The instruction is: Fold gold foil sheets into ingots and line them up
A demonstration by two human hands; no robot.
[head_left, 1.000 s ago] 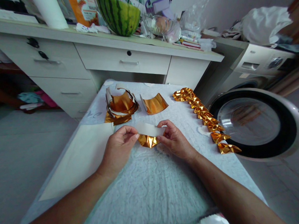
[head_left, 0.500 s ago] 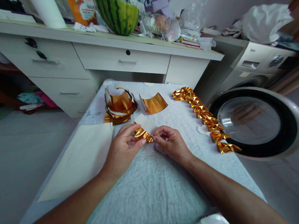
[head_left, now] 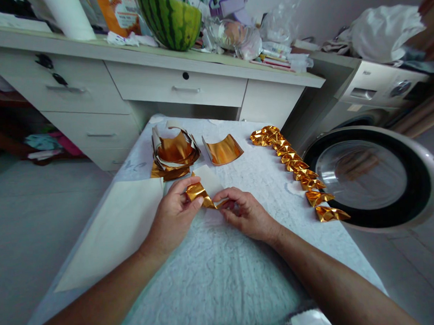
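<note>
A folded piece of gold foil paper [head_left: 200, 194] is held between both hands above the table. My left hand [head_left: 174, 208] is closed on its left end, thumb in front and fingers behind. My right hand [head_left: 247, 212] pinches its narrow right end. A pale rectangular sheet [head_left: 208, 178] lies just behind the piece. Beyond it, a curved gold sheet [head_left: 224, 151] rests beside a curled stack of gold foil sheets [head_left: 176, 147]. Along the table's right side runs a row of folded gold pieces [head_left: 293, 163], several of them overlapping.
A large white sheet [head_left: 115, 231] lies on the table's left edge. The cloth-covered table [head_left: 208, 279] meets a white drawer desk [head_left: 213, 87] bearing a cut watermelon [head_left: 173, 21] and clutter. At right, a washing machine's open round door [head_left: 370, 176] stands against the table's edge.
Both hands have shifted slightly left with the gold foil piece. Its right end now shows as a narrow point drawn out toward my right fingers.
</note>
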